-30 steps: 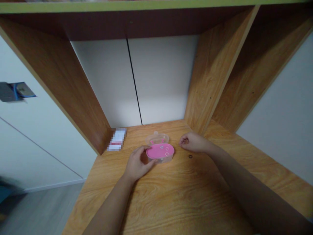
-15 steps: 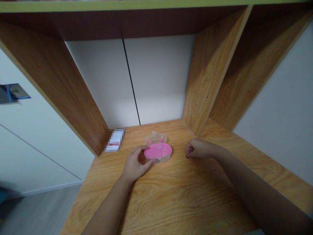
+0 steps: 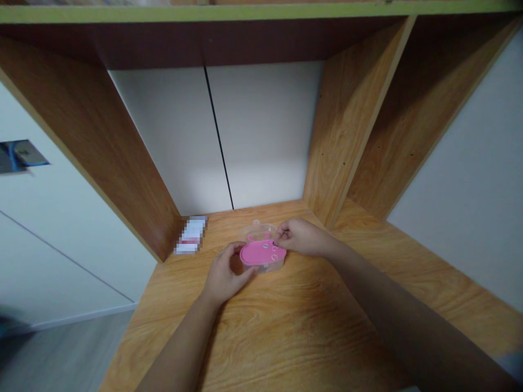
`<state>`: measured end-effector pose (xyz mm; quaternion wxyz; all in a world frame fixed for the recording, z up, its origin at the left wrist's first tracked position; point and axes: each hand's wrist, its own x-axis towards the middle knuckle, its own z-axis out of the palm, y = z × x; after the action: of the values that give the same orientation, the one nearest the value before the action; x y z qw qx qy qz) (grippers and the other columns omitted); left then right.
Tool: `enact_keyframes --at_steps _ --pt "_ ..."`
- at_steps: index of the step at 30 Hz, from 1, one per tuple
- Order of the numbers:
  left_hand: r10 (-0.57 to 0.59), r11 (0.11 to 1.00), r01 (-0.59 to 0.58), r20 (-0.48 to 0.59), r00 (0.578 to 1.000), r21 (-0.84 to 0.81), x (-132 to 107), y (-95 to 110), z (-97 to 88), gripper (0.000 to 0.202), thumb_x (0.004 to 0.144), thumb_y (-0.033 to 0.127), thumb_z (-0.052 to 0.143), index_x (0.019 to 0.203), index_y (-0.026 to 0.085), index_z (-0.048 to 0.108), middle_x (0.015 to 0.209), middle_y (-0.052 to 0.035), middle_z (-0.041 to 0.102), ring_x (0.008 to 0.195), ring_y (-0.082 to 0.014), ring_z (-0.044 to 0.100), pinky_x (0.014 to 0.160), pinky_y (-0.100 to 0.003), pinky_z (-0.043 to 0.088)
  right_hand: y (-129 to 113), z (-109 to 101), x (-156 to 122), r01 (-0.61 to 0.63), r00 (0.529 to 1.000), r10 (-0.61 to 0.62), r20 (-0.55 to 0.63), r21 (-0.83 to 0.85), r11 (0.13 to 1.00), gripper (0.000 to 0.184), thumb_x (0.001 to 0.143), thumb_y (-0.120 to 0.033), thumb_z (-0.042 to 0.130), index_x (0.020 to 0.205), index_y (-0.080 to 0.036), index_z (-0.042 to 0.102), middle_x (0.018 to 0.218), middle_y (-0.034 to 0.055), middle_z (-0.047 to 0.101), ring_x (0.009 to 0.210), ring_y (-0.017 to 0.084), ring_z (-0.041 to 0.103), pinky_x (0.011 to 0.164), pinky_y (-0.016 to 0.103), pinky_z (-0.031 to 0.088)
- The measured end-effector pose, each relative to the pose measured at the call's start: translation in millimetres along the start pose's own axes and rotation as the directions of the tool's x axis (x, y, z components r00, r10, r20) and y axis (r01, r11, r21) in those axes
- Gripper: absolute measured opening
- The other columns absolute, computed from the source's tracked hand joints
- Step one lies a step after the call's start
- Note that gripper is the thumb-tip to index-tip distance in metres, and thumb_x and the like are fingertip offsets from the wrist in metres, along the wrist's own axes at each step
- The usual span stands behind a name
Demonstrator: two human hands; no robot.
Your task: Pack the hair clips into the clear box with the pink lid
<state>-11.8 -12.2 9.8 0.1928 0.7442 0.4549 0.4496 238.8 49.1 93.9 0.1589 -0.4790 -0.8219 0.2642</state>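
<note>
Across the wooden counter, the left grip closes around a clear plastic box, while the right grip pinches its pink lid.

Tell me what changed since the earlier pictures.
The right hand moved left, from above the table to the pink lid of the clear plastic container; the small dark ring it was over no longer shows, perhaps in that hand. The left hand stayed on the container.

Dim, soft light; warped, blurred edges.
</note>
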Motion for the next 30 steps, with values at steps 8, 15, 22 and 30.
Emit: enact_keyframes --at_steps 8,15,22,30 --pt "-0.008 1.0 0.008 0.011 1.0 -0.001 0 2 -2.1 0.052 0.077 0.033 0.08 0.122 0.022 0.055 0.12 -0.0107 0.068 0.109 -0.0254 0.067 0.099 -0.043 0.054 -52 30 19 0.072 0.996 -0.085 -0.02 -0.365 0.928 0.018 0.078 -0.028 0.063 0.069 -0.018 0.075 0.066 0.0045 0.071 0.056 0.014 0.056 0.052 0.027 0.027" --pt "-0.016 1.0 0.016 -0.006 1.0 -0.021 0 3 -1.1 0.054 0.075 0.033 0.081 0.121 0.023 0.056 0.119 -0.0098 0.069 0.108 -0.0259 0.067 0.097 -0.043 0.055 -49 29 15 0.098 0.991 -0.122 -0.056 -0.322 0.942 0.021 0.08 -0.029 0.062 0.067 -0.018 0.075 0.064 0.0048 0.07 0.056 0.014 0.054 0.052 0.027 0.026" --pt "-0.022 0.999 0.021 -0.02 1.0 -0.03 0 4 -0.7 0.053 0.074 0.031 0.082 0.12 0.022 0.056 0.12 -0.01 0.069 0.109 -0.0256 0.068 0.097 -0.042 0.055 -22 22 8 0.173 0.935 -0.17 -0.312 -0.016 0.985 0.02 0.084 -0.024 0.058 0.086 -0.017 0.076 0.078 0.0039 0.071 0.069 0.015 0.06 0.065 0.026 0.041" --pt "-0.057 0.997 0.056 -0.011 0.998 -0.052 0 1 0.8 0.062 0.074 0.029 0.082 0.127 0.022 0.05 0.12 -0.0117 0.069 0.109 -0.0263 0.068 0.099 -0.044 0.053 47 72 5 0.112 0.854 0.123 -0.506 0.41 0.905 0.058 0.09 -0.048 0.059 0.139 -0.017 0.052 0.124 0.014 0.064 0.108 0.023 0.064 0.1 0.042 0.049"
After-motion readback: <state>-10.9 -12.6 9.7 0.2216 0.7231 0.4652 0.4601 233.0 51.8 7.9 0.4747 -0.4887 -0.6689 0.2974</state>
